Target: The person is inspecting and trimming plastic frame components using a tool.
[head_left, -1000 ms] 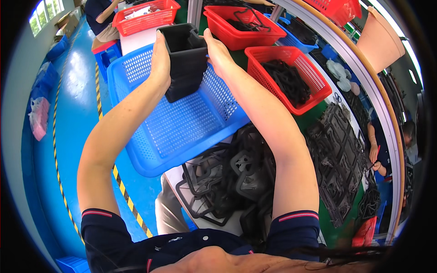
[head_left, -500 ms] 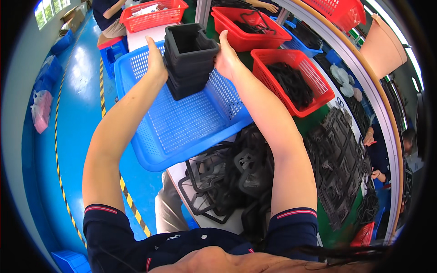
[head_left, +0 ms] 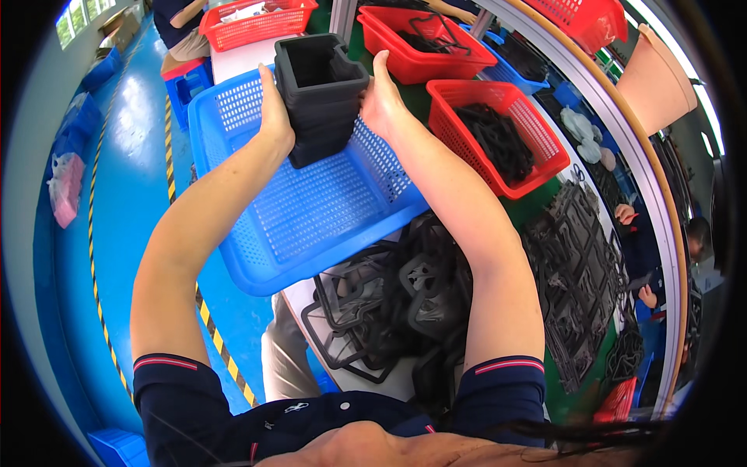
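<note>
Head view: nearest, red-striped navy sleeves (head_left: 183,397) with bare forearms extended toward the far side. Between the forearms, a tangle of loose black frames (head_left: 424,300) on a white table (head_left: 400,380); beyond the right forearm, a flat heap of black openwork pieces (head_left: 572,288). Farther on, a blue basket (head_left: 311,214) with perforated sides, and over its far part a stack of black frames (head_left: 323,121), hollow top open, contact with the basket floor impossible to tell. Left hand (head_left: 275,117) along the stack's left side, right hand (head_left: 380,101) against its right; stack clamped between both, thumbs raised and apart from it, most other fingers hidden behind, exact spread impossible to tell. To the right, a red basket (head_left: 453,128) of black pieces; farther, a second red basket (head_left: 412,71), likewise filled; far left, a seated person (head_left: 177,23).
</note>
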Motion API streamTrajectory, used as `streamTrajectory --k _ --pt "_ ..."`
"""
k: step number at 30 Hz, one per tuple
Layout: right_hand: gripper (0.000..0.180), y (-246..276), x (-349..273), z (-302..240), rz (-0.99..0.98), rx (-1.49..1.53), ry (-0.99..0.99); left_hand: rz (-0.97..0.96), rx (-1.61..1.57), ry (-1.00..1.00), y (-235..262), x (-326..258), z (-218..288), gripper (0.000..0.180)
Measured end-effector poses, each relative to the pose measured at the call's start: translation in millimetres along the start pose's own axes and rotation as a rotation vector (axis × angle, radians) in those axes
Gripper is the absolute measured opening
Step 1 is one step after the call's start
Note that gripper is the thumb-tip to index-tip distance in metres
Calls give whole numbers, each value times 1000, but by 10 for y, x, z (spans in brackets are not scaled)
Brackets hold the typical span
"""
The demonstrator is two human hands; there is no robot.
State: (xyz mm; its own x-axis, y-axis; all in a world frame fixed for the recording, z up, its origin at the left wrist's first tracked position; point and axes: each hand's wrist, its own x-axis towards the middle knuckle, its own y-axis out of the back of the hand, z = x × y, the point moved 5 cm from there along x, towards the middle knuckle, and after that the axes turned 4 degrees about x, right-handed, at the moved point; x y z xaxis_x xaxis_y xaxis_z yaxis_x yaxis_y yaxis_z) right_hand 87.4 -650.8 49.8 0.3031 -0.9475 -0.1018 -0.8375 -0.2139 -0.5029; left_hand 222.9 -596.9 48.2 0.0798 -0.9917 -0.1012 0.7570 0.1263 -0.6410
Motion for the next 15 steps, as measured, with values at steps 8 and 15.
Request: streamTrajectory --k 8,15 --pt "86 -26 22 -28 -152 21 -18 -34 39 -3 -58 67 -36 81" --pt "83 -33 47 -73 -39 -75 2 15 53 -51 -28 120 -18 69"
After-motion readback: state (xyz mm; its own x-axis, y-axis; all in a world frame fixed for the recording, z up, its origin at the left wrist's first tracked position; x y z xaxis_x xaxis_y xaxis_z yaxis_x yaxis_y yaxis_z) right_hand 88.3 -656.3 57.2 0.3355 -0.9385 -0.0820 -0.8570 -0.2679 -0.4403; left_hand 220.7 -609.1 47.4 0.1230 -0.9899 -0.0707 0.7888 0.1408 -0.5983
